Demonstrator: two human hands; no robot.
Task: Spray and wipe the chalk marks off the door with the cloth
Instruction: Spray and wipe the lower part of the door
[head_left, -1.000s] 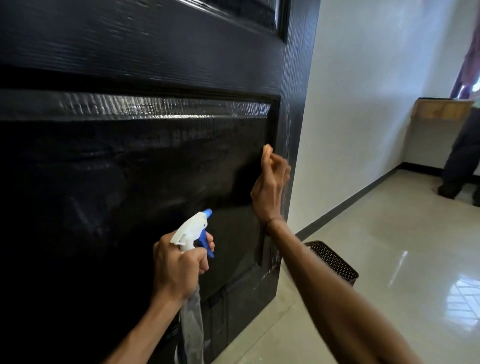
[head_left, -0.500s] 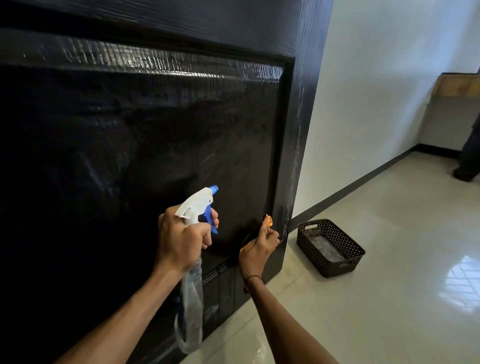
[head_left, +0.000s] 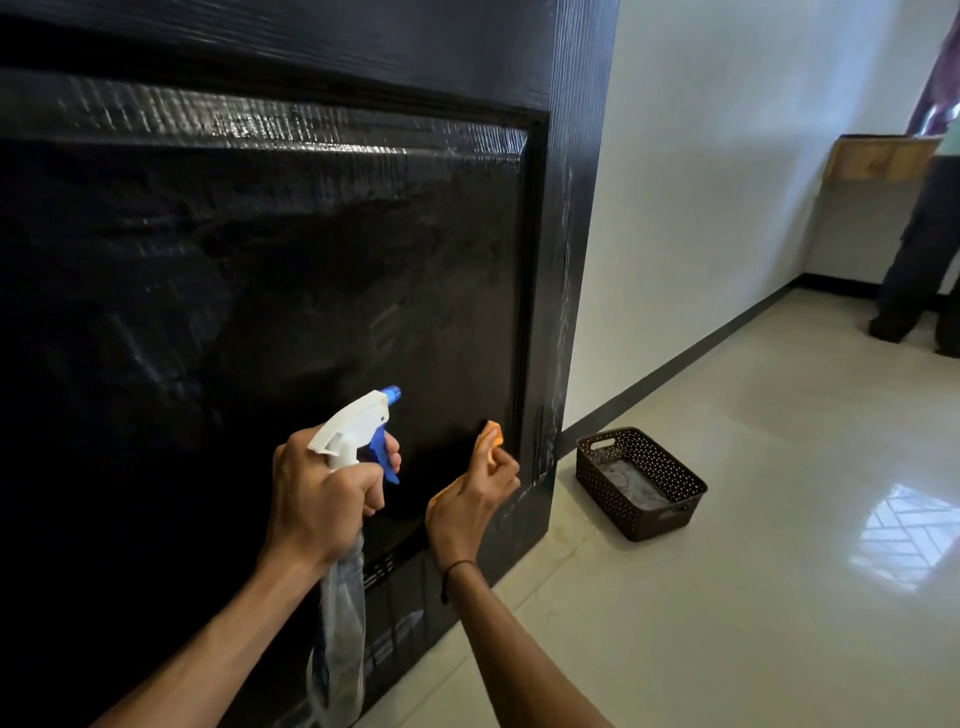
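Right hand (head_left: 470, 499) pinched the orange cloth (head_left: 491, 435) flat against the door (head_left: 322, 270) low by its right edge — nearer the faint chalk smears above it — while the left hand (head_left: 317, 493) gripped the spray bottle (head_left: 358, 431), nozzle aimed doorward.

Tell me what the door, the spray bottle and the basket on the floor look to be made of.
Door: likely wood or wood-look board, glossy black paint; grain ridges catch the light.
Spray bottle: clear, thin plastic body, with an opaque white and blue plastic trigger head.
Basket: probably moulded brown plastic; walls are evenly perforated, with cut-out handles.
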